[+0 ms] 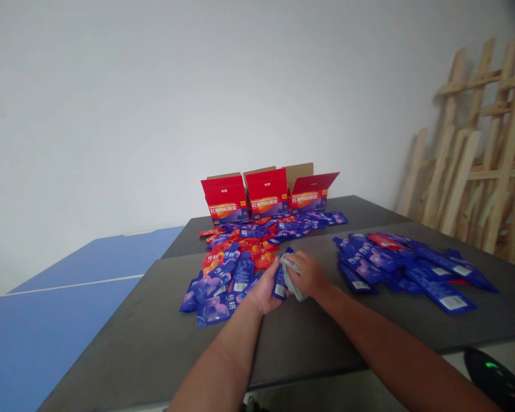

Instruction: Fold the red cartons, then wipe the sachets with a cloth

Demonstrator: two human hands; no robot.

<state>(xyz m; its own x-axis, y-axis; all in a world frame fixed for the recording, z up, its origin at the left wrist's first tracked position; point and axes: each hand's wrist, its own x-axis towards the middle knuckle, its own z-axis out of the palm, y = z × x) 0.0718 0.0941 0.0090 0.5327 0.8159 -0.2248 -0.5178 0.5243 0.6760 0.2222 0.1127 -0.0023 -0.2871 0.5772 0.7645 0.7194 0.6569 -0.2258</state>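
Over the front middle of the dark table, my left hand is closed on a blue pouch with a white barcode label. My right hand grips a grey cloth, which rests against the pouch's right side. To the left of my hands lies a loose pile of blue and red pouches. On the right a second pile, mostly blue pouches, spreads over the table top. The fingertips under the cloth are hidden.
Three open red boxes stand in a row at the back, with mixed pouches heaped before them. A blue table with a white line adjoins at left. Wooden frames lean on the wall at right. The dark table ends near me.
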